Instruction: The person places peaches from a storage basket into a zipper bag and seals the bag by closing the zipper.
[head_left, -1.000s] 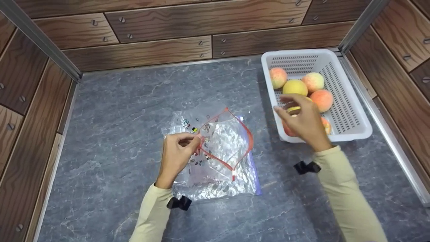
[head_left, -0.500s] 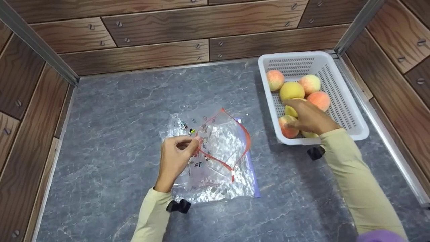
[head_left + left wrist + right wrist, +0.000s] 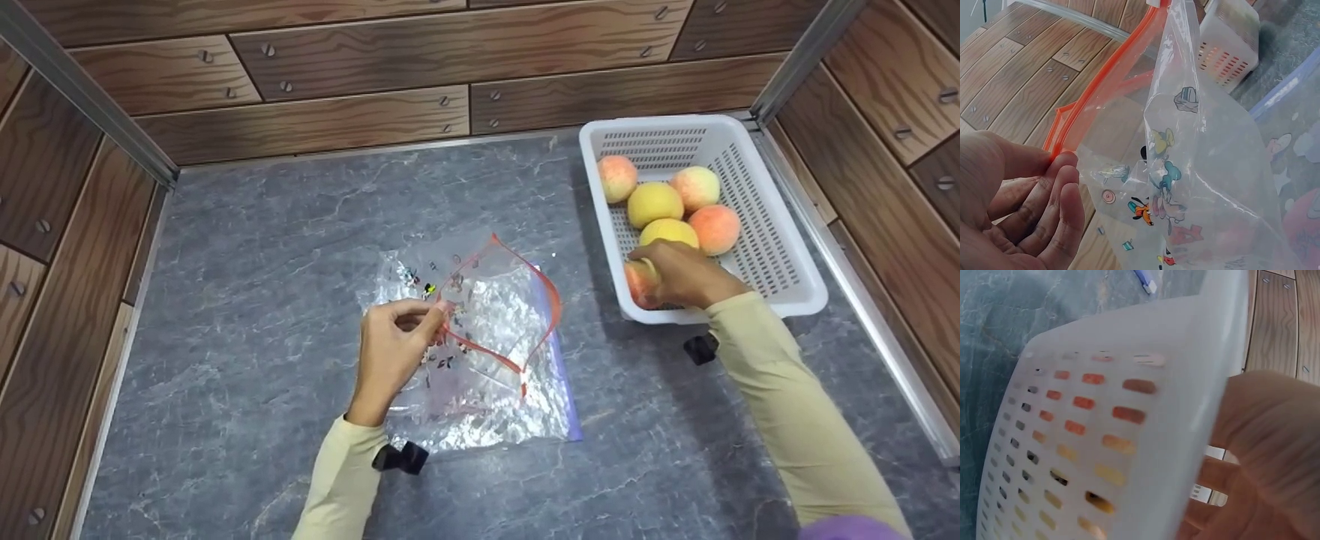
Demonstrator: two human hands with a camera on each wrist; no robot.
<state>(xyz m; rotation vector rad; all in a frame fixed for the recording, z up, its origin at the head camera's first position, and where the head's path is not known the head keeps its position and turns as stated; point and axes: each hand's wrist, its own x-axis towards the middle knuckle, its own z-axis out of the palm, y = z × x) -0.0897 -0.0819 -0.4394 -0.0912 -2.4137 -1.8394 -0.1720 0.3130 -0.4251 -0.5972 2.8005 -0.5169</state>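
Observation:
In the head view my left hand (image 3: 397,345) pinches the red zip edge of a clear plastic zip bag (image 3: 480,349) whose mouth gapes in a diamond shape. Thumb and forefinger hold the orange-red strip (image 3: 1092,107) in the left wrist view; small cartoon prints show on the plastic. My right hand (image 3: 682,274) reaches down into a white slotted basket (image 3: 780,247). Its fingers curl at a red-yellow peach (image 3: 642,283) in the front left corner, partly covering it. From the right wrist, the basket rim (image 3: 1202,416) hides the fingertips of the right hand (image 3: 1258,478).
Several other peaches lie in the basket, including a yellow one (image 3: 655,205) and a reddish one (image 3: 714,229). A purple-edged clear bag (image 3: 566,397) lies flat beneath the held bag. Wood-patterned walls (image 3: 360,120) with metal edging enclose the grey marbled tabletop (image 3: 262,300).
My right hand has gone from hovering over the basket down among the front peaches, and its fingers have drawn in. The left hand stays on the bag's red edge.

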